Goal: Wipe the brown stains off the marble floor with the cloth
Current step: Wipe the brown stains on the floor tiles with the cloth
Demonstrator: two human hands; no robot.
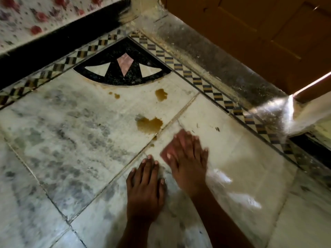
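Note:
Brown stains mark the white marble floor (71, 133): a large one (149, 125), a middle one (161, 94) and small spots (115, 95) near the black inlay. My right hand (186, 158) is blurred by motion. It lies flat with straight fingers, pressing on what looks like a pale cloth (170, 135), just below and right of the large stain. The cloth's edges blend with the tile and are hard to make out. My left hand (145, 187) rests flat on the floor beside it, fingers straight, holding nothing.
A black fan-shaped inlay (123, 68) fills the floor's corner inside a checkered border (206, 83). A brown wooden door (259, 36) stands at the upper right above a stone threshold (215, 59). Floral fabric (35, 20) hangs at the upper left over a dark gap.

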